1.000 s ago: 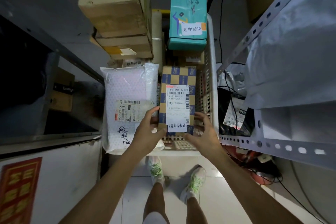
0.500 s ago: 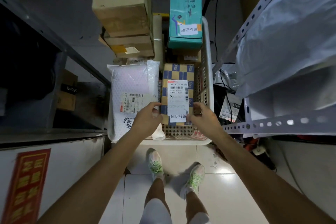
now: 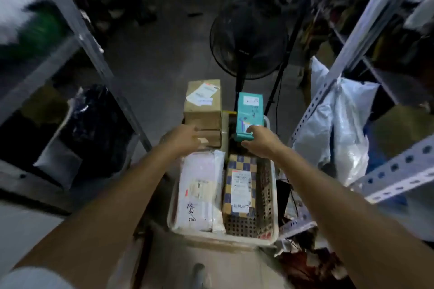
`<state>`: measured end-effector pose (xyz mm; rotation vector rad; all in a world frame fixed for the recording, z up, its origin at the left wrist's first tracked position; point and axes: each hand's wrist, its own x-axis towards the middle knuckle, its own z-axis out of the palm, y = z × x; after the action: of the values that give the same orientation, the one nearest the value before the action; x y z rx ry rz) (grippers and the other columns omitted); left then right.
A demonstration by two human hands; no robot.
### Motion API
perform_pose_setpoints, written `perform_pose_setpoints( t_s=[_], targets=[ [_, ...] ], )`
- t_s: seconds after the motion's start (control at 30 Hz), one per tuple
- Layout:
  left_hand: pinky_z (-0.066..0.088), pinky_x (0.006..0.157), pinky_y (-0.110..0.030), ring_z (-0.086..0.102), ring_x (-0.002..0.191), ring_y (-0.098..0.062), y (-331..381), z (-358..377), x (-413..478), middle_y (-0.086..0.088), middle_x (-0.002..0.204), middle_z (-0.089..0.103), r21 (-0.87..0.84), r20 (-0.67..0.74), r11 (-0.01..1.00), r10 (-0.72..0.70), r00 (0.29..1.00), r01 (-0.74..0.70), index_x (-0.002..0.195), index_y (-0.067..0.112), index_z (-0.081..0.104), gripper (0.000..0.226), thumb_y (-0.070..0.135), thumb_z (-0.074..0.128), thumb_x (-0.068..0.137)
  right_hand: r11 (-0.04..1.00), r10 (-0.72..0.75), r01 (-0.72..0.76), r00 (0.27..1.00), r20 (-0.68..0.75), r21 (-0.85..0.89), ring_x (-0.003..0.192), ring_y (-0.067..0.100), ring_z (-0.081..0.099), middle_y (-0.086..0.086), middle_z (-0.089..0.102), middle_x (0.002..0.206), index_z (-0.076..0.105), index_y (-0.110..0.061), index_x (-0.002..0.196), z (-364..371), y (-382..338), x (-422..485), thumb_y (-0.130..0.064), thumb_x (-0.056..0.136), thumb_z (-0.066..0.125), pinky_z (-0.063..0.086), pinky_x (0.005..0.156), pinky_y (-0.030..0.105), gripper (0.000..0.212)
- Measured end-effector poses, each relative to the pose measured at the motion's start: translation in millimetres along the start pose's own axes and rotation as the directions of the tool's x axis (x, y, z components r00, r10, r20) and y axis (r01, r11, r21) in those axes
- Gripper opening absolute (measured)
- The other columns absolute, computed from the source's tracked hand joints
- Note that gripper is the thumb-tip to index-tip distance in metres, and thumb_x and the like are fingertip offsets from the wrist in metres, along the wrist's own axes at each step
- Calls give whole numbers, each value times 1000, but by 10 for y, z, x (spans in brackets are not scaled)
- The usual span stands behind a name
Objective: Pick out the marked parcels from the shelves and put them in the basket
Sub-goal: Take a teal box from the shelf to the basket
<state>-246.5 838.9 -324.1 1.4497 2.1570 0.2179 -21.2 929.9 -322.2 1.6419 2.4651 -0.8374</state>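
Your view was dim and motion-blurred throughout; shelves point(image 3: 77, 37) bowed at the edges, the basket point(image 3: 225, 239) palely lit.

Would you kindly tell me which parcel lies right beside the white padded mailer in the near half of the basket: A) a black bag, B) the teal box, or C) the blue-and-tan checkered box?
C: the checkered box lies flat alongside the white mailer inside the basket.
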Motion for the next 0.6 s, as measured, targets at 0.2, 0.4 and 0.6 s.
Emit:
perform_pose_setpoints(
  t_s=[0.2,0.4,0.6],
  targets=[
    [52,91,-40,57,110,-26,8,-1020,-251,-5,132,54,100,-229,994,-11,973,35,136,29,49,46,42,58,93,982,-171,162,981,-95,-94,117,31,55,12,59,130,53,-10,130,-648,-748,124,-35,92,61,41,81,31,46],
    [48,85,-34,58,106,-23,-168,-1580,-879,-4,128,55,138,-356,965,-162,920,224,139,28,46,46,43,55,96,911,-405,394,910,-88,-124,121,30,55,9,59,134,53,-16,136,-868,-1476,43,-39,91,63,44,92,33,51],
    [51,90,-39,60,108,-25,-289,-1533,-1919,-4,125,61,20,-511,890,-382,770,455,131,26,53,42,39,60,92,728,-668,669,741,68,-150,119,30,55,10,58,132,54,-13,134,-787,-2028,-379,-33,93,63,46,95,35,46]
  ],
)
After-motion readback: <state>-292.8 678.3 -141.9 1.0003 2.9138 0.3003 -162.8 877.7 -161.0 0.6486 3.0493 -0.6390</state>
